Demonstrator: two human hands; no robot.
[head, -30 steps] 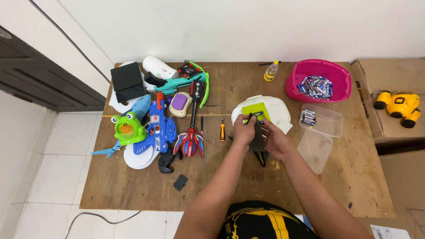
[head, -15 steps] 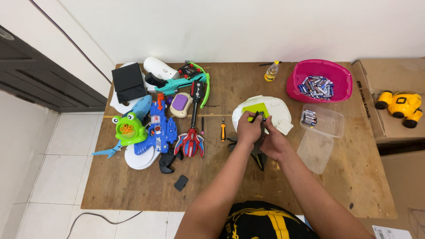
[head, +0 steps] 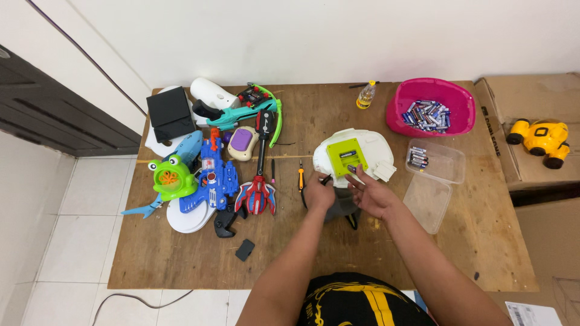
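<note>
Both hands' fingers touch the white toy's near edge.

On the surface, the toy with the open battery bay lies near centre, both hands just at its 6 o'clock. The bowl of batteries sits at its 2 o'clock, two tubs at 3, a screwdriver at 9, the toy heap beyond
</note>
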